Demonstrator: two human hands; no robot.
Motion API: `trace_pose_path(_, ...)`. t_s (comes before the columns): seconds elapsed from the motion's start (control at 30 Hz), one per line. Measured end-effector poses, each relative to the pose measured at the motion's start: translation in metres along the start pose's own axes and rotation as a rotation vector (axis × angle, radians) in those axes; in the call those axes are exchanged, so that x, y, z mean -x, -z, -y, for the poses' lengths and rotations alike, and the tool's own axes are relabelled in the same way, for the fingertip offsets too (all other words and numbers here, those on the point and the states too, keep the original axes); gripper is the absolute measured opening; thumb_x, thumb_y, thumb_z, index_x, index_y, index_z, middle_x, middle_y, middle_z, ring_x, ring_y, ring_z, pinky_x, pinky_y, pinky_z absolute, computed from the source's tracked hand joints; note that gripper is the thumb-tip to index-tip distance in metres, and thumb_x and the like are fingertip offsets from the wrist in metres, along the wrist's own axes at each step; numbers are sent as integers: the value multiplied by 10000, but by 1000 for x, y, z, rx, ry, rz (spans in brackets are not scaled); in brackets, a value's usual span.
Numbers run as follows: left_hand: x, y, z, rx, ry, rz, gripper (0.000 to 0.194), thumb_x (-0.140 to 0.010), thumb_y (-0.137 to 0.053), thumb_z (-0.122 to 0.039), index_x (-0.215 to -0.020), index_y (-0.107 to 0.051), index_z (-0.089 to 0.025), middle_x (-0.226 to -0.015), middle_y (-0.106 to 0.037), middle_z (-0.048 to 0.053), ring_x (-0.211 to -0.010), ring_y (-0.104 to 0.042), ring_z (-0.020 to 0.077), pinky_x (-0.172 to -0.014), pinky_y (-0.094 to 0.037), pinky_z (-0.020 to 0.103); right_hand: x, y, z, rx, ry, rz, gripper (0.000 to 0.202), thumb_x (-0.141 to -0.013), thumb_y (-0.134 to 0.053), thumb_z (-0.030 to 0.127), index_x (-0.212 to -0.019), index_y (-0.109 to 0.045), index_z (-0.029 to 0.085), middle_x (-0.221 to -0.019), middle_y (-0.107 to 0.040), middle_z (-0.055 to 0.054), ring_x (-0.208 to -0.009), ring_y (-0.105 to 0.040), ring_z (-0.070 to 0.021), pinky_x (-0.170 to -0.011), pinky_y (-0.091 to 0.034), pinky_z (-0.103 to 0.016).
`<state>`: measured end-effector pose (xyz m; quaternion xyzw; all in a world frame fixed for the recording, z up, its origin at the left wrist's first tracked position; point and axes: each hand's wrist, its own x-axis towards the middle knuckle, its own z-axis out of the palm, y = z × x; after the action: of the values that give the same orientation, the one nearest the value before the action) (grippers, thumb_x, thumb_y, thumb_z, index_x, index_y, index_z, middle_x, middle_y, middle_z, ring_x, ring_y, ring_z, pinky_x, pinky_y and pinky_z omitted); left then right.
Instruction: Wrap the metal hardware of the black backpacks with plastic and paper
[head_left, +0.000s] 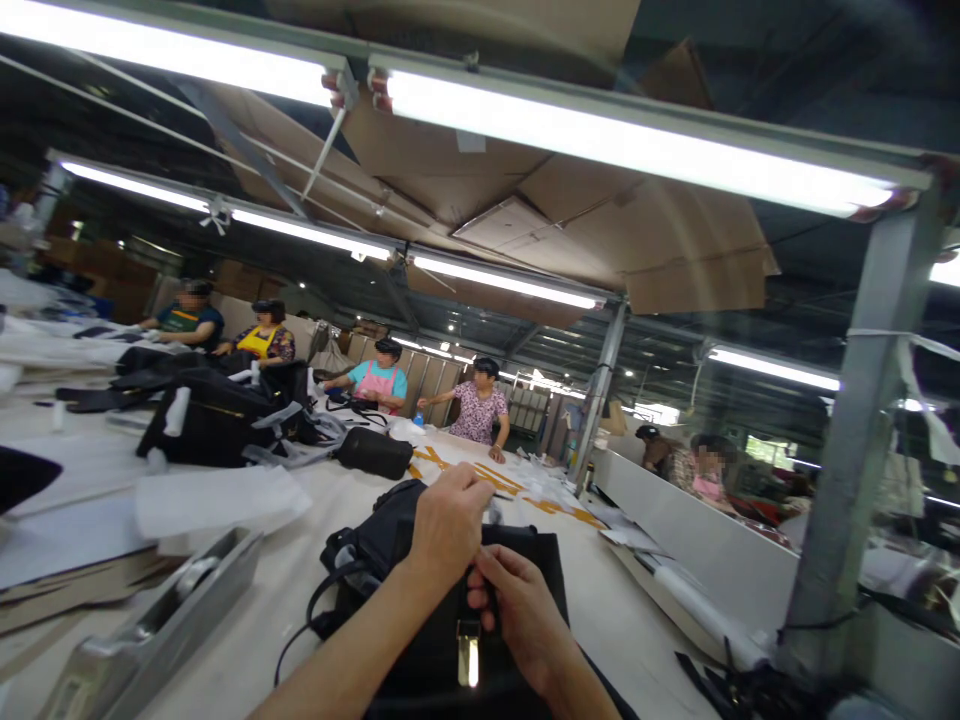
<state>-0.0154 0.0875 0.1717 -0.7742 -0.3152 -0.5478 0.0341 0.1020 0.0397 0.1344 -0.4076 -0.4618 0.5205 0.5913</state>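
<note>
A black bag (420,665) lies on the table right in front of me, with a shiny gold metal clasp (469,655) on a black strap. My left hand (448,520) is closed above the bag, knuckles up; a thin dark tip pokes out past its fingers, too small to name. Just below and to the right, my right hand (517,610) pinches the black strap above the clasp, its thumb and forefinger close under my left hand. The fingertips partly hide what lies between both hands. A thin black cord (307,625) loops out at the bag's left.
Black bags (217,425) and a black pouch (375,452) lie farther along the table. White paper sheets (217,500) and a grey metal device (161,625) are at left. Several co-workers sit or stand beyond. A metal post (847,450) rises at right.
</note>
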Motion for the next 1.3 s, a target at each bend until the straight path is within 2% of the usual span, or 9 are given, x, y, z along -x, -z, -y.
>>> trace_pose_path(0.1,37,-11,3,-4,-197,-53,214,-908,-486,-161,-825,-678,-204,-740,-540,-1,-658,-500,124,-575,-369,206,7,13,-3,13,-21,155,473,-570,-894,420,-872,-662,140,-734,-697,-31,-643,-653,-127,-611,-514,-238)
trace_pose_path(0.17,57,-16,6,59,-164,-75,222,-917,-478,-173,-842,-685,-202,-722,-524,-10,-613,-492,105,-530,-358,189,10,15,-6,93,-49,180,487,-611,-855,489,-886,-654,142,-740,-706,-50,-639,-664,-148,-623,-518,-275)
trace_pose_path(0.27,70,-15,8,246,-25,-56,258,-923,-448,-165,-906,-704,-196,-765,-530,1,-614,-526,98,-539,-400,181,9,13,-10,233,-63,109,517,-655,-757,629,-784,-632,145,-618,-654,-22,-502,-599,-130,-479,-448,-242)
trace_pose_path(0.43,70,-4,9,604,179,-22,234,-894,-483,-182,-916,-716,-194,-882,-595,38,-760,-613,139,-684,-494,226,8,15,-8,183,-14,135,395,-609,-848,424,-855,-676,168,-804,-705,-27,-716,-661,-152,-636,-530,-265)
trace_pose_path(0.57,74,-7,13,682,306,-7,209,-842,-520,-180,-909,-718,-182,-896,-665,49,-816,-645,174,-733,-503,259,8,20,-8,256,-30,42,428,-625,-812,513,-831,-667,167,-709,-686,-10,-596,-624,-121,-549,-509,-240)
trace_pose_path(0.8,69,-24,17,930,607,-62,131,-744,-606,-274,-823,-611,-169,-655,-604,-27,-560,-591,126,-558,-492,232,3,20,-19,310,45,12,344,-626,-800,455,-777,-662,179,-675,-671,9,-648,-625,-130,-565,-498,-226)
trace_pose_path(0.9,65,-22,20,1029,705,-55,222,-674,-637,-277,-842,-523,-189,-585,-540,-73,-482,-552,110,-476,-465,210,1,20,-20,355,69,5,283,-618,-790,374,-790,-692,172,-684,-693,-2,-632,-621,-132,-509,-446,-202)
trace_pose_path(1.13,63,-4,30,911,737,253,192,-672,-592,-242,-824,-627,-131,-568,-532,-44,-455,-507,83,-418,-405,168,-11,25,-29,407,100,-92,343,-639,-738,355,-930,-679,182,-739,-697,0,-653,-621,-133,-530,-465,-212)
trace_pose_path(1.3,63,-19,48,736,729,205,270,-730,-583,-293,-946,-638,-140,-637,-549,-26,-509,-553,120,-446,-440,204,-14,16,-29,508,149,-113,339,-650,-696,399,-913,-663,188,-776,-701,-30,-689,-652,-195,-565,-519,-290)
